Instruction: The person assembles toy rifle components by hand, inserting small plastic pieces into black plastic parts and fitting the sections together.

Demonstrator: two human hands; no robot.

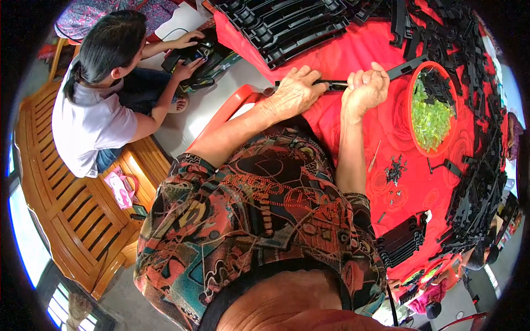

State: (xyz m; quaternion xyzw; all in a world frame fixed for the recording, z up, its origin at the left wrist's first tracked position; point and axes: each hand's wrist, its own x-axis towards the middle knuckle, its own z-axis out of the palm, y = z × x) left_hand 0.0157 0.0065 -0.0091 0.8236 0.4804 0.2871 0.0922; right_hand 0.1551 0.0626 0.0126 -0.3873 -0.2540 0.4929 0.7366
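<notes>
Bare neck and shirt are seen nearest; beyond, a black part is gripped by fingers of the left hand and right hand over the bench, crowded by a bowl and black pieces.

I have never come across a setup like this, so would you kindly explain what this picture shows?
There is no machine: a person works bare-handed, seen from a fisheye camera on their head, which bends straight edges. The left hand and right hand hold a long black part above a red cloth. On the cloth are a red bowl of yellow-green pieces, small dark pieces and heaped black parts. At the left, another person sits on a wooden bench.
</notes>
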